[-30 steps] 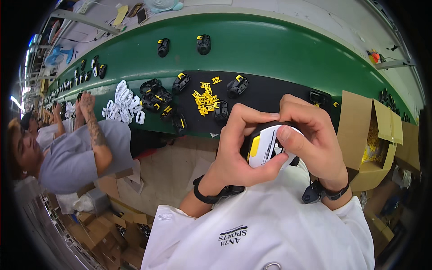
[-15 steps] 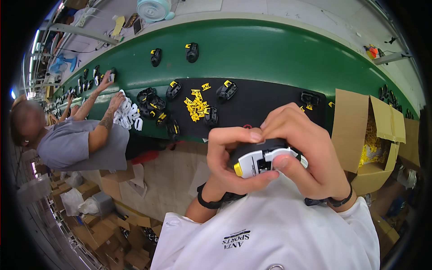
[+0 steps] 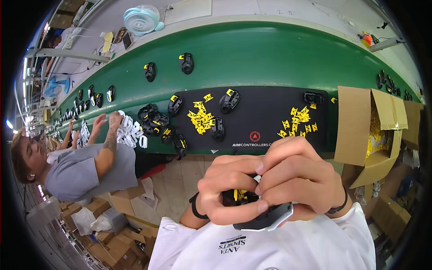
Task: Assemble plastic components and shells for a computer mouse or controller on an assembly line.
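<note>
Close to my chest, both hands grip a black-and-white plastic housing [image 3: 265, 220]. My left hand [image 3: 225, 186] wraps round its left side, and its fingers partly cover the open interior, where a yellow piece [image 3: 240, 195] shows. My right hand [image 3: 297, 173] is closed over the other side, its fingertips meeting those of the left near a small white part [image 3: 257, 178]. How the white part is seated is hidden. Beyond my hands, a black mat [image 3: 265, 108] bears two piles of yellow plastic clips [image 3: 200, 119] and several black housings [image 3: 230, 101].
On the right an open cardboard box [image 3: 353, 128] holds more yellow clips [image 3: 378, 132]. A co-worker in a grey shirt [image 3: 85, 166] reaches over white parts [image 3: 130, 130] at left. More black housings [image 3: 153, 118] lie at the mat's left edge. A fan [image 3: 141, 20] stands behind the green conveyor belt [image 3: 252, 54].
The housing has been turned and lowered toward my chest, now showing its interior with the yellow piece. My fingers have shifted on it. The co-worker's far hand has drawn back toward the white parts.
</note>
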Motion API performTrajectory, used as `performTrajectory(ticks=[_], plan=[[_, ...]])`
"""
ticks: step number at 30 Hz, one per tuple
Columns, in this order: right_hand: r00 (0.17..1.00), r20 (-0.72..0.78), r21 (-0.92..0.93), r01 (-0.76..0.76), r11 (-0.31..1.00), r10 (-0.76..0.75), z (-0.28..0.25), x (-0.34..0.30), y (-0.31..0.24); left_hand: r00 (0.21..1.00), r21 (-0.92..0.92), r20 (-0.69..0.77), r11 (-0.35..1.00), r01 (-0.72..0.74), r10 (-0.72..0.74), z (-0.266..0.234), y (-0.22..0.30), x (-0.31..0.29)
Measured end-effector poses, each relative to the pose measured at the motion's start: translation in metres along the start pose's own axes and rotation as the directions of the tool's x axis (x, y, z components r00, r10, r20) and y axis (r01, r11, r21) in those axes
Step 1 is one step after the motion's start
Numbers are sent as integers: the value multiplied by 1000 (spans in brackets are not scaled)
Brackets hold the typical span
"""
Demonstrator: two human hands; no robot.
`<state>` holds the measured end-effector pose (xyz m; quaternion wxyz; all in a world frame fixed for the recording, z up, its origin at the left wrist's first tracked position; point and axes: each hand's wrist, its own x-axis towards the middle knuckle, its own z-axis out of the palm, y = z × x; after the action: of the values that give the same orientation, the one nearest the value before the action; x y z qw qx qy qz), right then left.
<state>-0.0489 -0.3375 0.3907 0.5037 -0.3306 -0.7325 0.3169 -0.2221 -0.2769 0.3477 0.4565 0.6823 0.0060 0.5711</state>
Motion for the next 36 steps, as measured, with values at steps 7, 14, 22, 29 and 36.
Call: performTrajectory(ticks=[7, 14, 22, 29, 36], plan=[[999, -22, -18, -45, 999, 45, 12, 4, -6, 998, -3, 48, 999, -32, 32, -9, 9, -8], [996, 14, -55, 89, 994, -89, 14, 0, -14, 999, -41, -15, 998, -53, 52, 5, 15, -17], [1000, 10, -11, -9, 1000, 9, 7, -2, -19, 996, -181, -70, 983, 42, -55, 17, 23, -21], [1000, 10, 21, 18, 1000, -18, 5, -2, -18, 995, -258, -29, 963, 83, -93, 16, 19, -17], [1000, 16, 4, -19, 1000, 19, 3, -3, -19, 998, -107, -52, 994, -32, 27, 17, 12, -13]])
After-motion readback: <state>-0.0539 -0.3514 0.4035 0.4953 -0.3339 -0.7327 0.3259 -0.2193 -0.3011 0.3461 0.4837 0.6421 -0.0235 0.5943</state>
